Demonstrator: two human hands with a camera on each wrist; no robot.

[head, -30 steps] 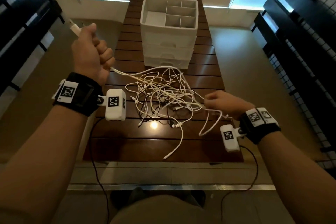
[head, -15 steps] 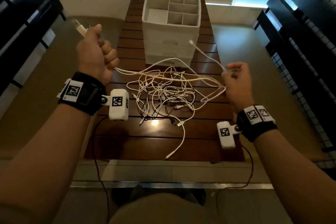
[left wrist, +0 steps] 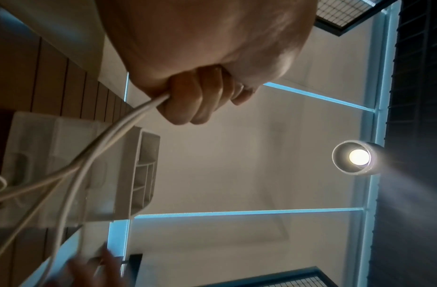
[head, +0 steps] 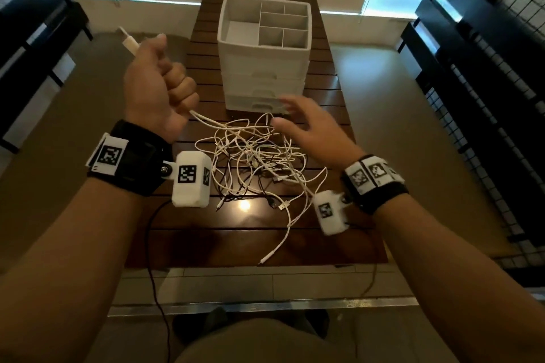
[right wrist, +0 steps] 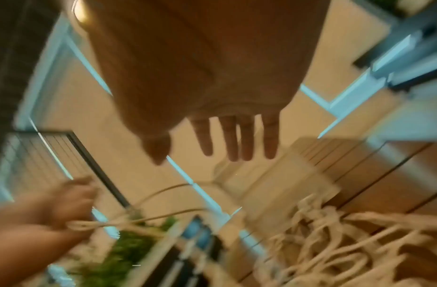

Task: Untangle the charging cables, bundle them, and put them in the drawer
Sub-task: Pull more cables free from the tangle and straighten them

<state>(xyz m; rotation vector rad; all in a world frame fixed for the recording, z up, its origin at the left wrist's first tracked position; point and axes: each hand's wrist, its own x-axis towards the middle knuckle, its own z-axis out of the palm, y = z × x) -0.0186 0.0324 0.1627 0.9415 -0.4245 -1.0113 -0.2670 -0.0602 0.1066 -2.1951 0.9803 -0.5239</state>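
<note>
Left fingers clench white cable; right fingers spread, empty, before drawer unit.

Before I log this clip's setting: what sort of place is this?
Likely a home living room or lounge: a low slatted wooden table, dark shelving on both sides, and a ceiling spotlight.

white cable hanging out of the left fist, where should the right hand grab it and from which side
Probably on the raised span of the white cable, just below the left hand, before it drops into the tangled pile. There the strand hangs clear of the table, so nothing else gets caught. The open right hand could come in from the right and pinch it.
</note>
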